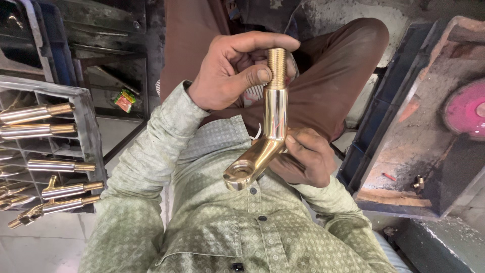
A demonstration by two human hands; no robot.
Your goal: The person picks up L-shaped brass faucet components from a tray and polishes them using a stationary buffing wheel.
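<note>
We look down on a grimy workshop with a pale tiled floor (45,247), a dark metal bench (404,167) at one side carrying a pink buffing wheel (467,108), and at the other side a grey divided rack (86,121) from which several more polished brass spouts (38,114) stick out, threaded ends outward. In the middle, held above our brown trousers (343,76) and green patterned shirt (222,222), is a brass tap spout (270,121). Its long axis runs nearly straight up and down in the view, the threaded end pointing to the top of the picture and the bent outlet end angling down toward the lower left. The straight body is mirror-bright, reflecting pale light, the thread at the top is a duller ribbed gold, and the bent end finishes in a rounded eye with an open hole. One hand (230,71), on the sleeve that crosses the left part of the view, is closed around the threaded end, thumb pressed across the thread and fingers curled behind it. The other hand (303,156) grips just beside the bend, fingers wrapped at the back and thumb resting on the polished surface. We cannot tell which hand is left and which is right.
</note>
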